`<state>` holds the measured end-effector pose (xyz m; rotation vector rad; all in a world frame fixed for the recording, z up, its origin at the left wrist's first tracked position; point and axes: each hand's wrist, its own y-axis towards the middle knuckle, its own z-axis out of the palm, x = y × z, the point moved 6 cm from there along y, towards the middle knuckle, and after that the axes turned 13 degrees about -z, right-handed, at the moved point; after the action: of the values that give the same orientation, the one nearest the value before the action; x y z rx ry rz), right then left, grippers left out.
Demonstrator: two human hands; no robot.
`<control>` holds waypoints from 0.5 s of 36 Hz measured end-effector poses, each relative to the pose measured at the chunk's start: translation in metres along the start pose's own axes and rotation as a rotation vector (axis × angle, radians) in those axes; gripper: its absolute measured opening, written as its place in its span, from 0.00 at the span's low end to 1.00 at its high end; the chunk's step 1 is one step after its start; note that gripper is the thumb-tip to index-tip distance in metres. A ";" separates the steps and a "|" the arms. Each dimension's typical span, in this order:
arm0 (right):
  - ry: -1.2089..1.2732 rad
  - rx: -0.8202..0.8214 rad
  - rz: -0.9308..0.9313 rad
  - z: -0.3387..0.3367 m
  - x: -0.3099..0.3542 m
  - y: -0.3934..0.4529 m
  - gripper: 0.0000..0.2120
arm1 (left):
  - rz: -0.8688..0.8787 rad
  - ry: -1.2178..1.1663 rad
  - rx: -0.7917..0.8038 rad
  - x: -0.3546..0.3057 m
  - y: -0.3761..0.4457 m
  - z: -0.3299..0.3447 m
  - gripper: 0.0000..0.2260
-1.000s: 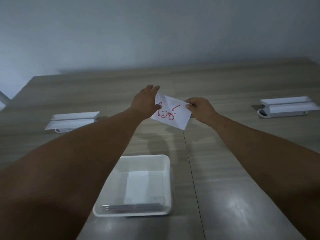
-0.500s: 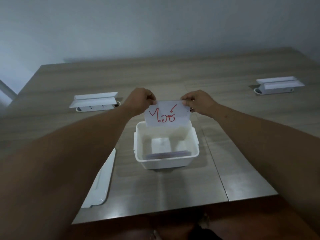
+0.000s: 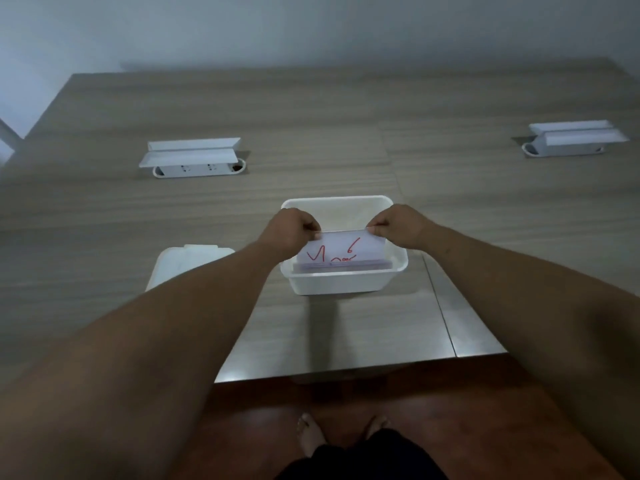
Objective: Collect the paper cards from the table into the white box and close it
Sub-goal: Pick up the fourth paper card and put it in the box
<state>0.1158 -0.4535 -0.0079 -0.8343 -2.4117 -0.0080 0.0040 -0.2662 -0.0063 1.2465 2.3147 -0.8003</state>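
A white paper card [image 3: 346,247] with red writing stands upright, its lower edge down inside the open white box [image 3: 341,285] on the wooden table. My left hand [image 3: 292,230] pinches the card's top left corner and my right hand [image 3: 398,226] pinches its top right corner. Other cards [image 3: 343,266] stand stacked against the box's near wall, in front of the held card. The white lid [image 3: 183,261] lies flat on the table left of the box, partly hidden by my left forearm.
Two open pop-up socket units sit in the table, one at the back left [image 3: 195,157] and one at the far right [image 3: 571,138]. The table's near edge [image 3: 346,370] runs just below the box, with wooden floor and my feet beneath.
Both hands have brought the card from above the table down toward me and lowered it into the box; its lower half is now inside, behind the stacked cards.
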 end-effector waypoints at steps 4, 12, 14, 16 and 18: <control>-0.063 0.073 0.005 0.019 -0.011 -0.006 0.12 | -0.014 0.030 0.080 0.007 -0.001 0.018 0.07; -0.138 0.158 -0.057 0.034 -0.023 -0.005 0.13 | -0.060 0.024 0.139 0.008 -0.003 0.029 0.09; -0.154 0.174 -0.086 0.033 -0.022 -0.003 0.14 | -0.069 0.049 0.136 0.007 -0.006 0.028 0.09; -0.146 0.134 -0.098 0.029 -0.019 -0.001 0.15 | -0.083 0.065 0.119 0.007 -0.006 0.026 0.09; -0.137 0.088 -0.117 0.021 -0.016 0.003 0.15 | -0.106 0.066 0.102 0.007 -0.006 0.020 0.10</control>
<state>0.1168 -0.4557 -0.0339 -0.6731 -2.5660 0.1128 -0.0036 -0.2774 -0.0243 1.2186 2.4374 -0.9370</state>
